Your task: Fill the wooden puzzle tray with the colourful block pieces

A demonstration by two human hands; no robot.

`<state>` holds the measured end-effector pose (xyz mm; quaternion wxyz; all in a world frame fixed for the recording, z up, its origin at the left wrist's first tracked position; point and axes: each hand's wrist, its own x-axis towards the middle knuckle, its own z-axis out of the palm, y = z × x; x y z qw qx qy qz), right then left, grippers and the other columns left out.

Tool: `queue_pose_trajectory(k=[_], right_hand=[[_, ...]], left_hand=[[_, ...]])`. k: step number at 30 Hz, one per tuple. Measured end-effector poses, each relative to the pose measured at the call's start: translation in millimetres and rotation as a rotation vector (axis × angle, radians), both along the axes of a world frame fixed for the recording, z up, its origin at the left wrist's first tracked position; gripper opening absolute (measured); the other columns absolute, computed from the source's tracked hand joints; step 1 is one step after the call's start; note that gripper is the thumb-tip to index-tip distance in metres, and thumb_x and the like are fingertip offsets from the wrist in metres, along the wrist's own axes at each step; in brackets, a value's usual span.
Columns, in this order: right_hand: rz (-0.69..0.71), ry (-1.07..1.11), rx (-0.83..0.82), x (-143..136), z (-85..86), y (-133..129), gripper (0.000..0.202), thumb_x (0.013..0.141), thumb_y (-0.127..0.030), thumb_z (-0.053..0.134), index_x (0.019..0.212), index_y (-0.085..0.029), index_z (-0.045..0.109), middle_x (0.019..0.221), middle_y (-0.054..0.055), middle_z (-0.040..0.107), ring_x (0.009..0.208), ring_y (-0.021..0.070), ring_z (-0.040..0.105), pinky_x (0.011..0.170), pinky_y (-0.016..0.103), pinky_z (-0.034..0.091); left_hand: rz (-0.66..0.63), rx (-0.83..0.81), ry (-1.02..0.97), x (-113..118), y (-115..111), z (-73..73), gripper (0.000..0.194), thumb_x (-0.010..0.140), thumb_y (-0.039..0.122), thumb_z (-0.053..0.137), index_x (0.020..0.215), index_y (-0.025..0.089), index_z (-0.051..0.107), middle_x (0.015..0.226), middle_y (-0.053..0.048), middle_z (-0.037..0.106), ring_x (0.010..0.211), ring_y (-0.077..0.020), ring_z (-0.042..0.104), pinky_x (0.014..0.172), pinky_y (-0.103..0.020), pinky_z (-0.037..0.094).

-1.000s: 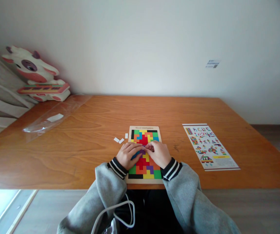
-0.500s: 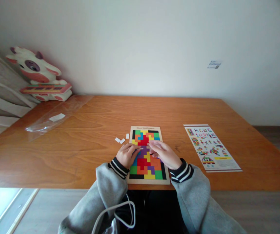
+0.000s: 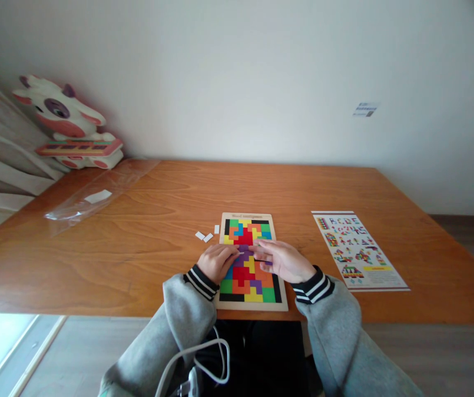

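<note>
Puzzle board (image 3: pixel 253 307) at lower centre of frame, beneath both hands.
Left hand (image 3: pixel 215 261): grip narrow, pinching a thin pale piece (image 3: pixel 241 253) over the board. Right hand (image 3: pixel 285 261): grip wide, fingers extended. White tiles (image 3: pixel 208 237) left of board; printed sheet (image 3: pixel 375 280) at right, on counter (image 3: pixel 179 193).

Soft light, glare left; wall label (image 3: pixel 365 110) seems blurred.

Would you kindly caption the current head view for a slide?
Bare left hand and right hand reach over a multicoloured block puzzle in a pale wooden tray on a brown wooden table.
</note>
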<state>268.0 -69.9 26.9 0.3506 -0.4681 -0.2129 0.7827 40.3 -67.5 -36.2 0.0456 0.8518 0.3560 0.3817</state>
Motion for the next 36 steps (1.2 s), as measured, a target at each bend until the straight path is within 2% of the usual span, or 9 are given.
queue_pose_trajectory(k=[6, 14, 17, 21, 25, 28, 31, 33, 36], right_hand=[[0.059, -0.094, 0.095, -11.7, -7.1, -0.4, 0.013, 0.079, -0.027, 0.079, 0.09, -0.02, 0.078, 0.103, 0.006, 0.073, 0.077, 0.0114, 0.066, 0.057, 0.018, 0.055], [0.106, -0.172, 0.162, -23.5, -15.4, 1.7, 0.016, 0.082, -0.024, 0.077, 0.097, -0.019, 0.077, 0.089, 0.004, 0.072, 0.074, 0.0109, 0.067, 0.057, 0.017, 0.056], [0.138, -0.258, 0.263, -26.6, -15.6, 2.2, 0.021, 0.084, -0.027, 0.075, 0.104, -0.02, 0.075, 0.089, 0.003, 0.073, 0.073, 0.0109, 0.068, 0.059, 0.018, 0.056], [0.158, -0.398, 0.375, -31.4, -16.4, 3.5, 0.023, 0.084, -0.035, 0.074, 0.099, -0.018, 0.076, 0.083, 0.003, 0.073, 0.069, 0.0123, 0.067, 0.059, 0.021, 0.056], [0.094, -0.506, 0.458, -19.3, -15.7, 2.9, 0.029, 0.08, -0.043, 0.076, 0.097, -0.019, 0.076, 0.087, 0.004, 0.075, 0.068, 0.0147, 0.065, 0.059, 0.025, 0.053], [-0.044, -0.75, 0.649, 0.2, -18.2, 0.6, 0.031, 0.077, -0.047, 0.077, 0.094, -0.021, 0.075, 0.095, 0.006, 0.076, 0.071, 0.0174, 0.064, 0.067, 0.031, 0.054], [-0.163, -0.823, 0.712, 14.0, -25.7, -3.2, 0.031, 0.076, -0.047, 0.077, 0.093, -0.021, 0.071, 0.095, 0.008, 0.076, 0.073, 0.0188, 0.065, 0.073, 0.034, 0.054], [-0.141, -0.863, 0.767, 16.4, -31.3, -5.6, 0.028, 0.081, -0.045, 0.073, 0.096, -0.022, 0.069, 0.096, 0.008, 0.075, 0.075, 0.0196, 0.066, 0.074, 0.036, 0.055], [-0.007, -0.932, 0.901, 13.8, -37.4, -7.0, 0.022, 0.088, -0.038, 0.065, 0.104, -0.024, 0.068, 0.1, 0.007, 0.075, 0.081, 0.0208, 0.068, 0.081, 0.038, 0.056]], left_hand=[[-0.026, 0.021, 0.042, -1.7, 2.7, -2.6, 0.017, 0.099, 0.026, 0.054, 0.097, 0.02, 0.07, 0.112, -0.007, 0.076, 0.096, -0.0198, 0.073, 0.084, -0.034, 0.06], [-0.034, 0.019, 0.042, -3.6, 3.2, -6.6, 0.016, 0.098, 0.025, 0.056, 0.1, 0.021, 0.071, 0.114, -0.007, 0.075, 0.1, -0.0203, 0.071, 0.087, -0.035, 0.059], [-0.038, 0.018, 0.039, -3.5, 3.2, -6.7, 0.016, 0.097, 0.025, 0.056, 0.099, 0.021, 0.071, 0.111, -0.006, 0.076, 0.1, -0.0204, 0.071, 0.087, -0.035, 0.059], [-0.046, 0.002, 0.037, -3.5, 2.9, -5.2, 0.017, 0.098, 0.024, 0.055, 0.1, 0.021, 0.071, 0.112, -0.007, 0.076, 0.101, -0.0206, 0.07, 0.088, -0.035, 0.059], [-0.05, -0.008, 0.021, -3.1, 2.1, -4.0, 0.015, 0.097, 0.025, 0.056, 0.099, 0.02, 0.071, 0.111, -0.007, 0.076, 0.101, -0.0205, 0.071, 0.088, -0.036, 0.06], [-0.043, -0.019, 0.019, -2.0, 2.1, -4.9, 0.014, 0.097, 0.026, 0.058, 0.096, 0.021, 0.071, 0.108, -0.007, 0.076, 0.099, -0.0201, 0.071, 0.087, -0.036, 0.059], [-0.034, -0.009, 0.002, -0.5, 2.6, -6.8, 0.016, 0.097, 0.027, 0.057, 0.094, 0.02, 0.071, 0.104, -0.007, 0.077, 0.096, -0.0201, 0.071, 0.084, -0.036, 0.059], [-0.026, 0.002, -0.012, 0.0, 2.9, -7.1, 0.018, 0.098, 0.028, 0.056, 0.093, 0.02, 0.071, 0.101, -0.007, 0.077, 0.094, -0.0199, 0.07, 0.083, -0.035, 0.058], [-0.039, -0.008, 0.009, -0.6, 2.8, -4.9, 0.016, 0.098, 0.027, 0.057, 0.094, 0.02, 0.071, 0.102, -0.006, 0.077, 0.094, -0.0196, 0.07, 0.084, -0.035, 0.058]])
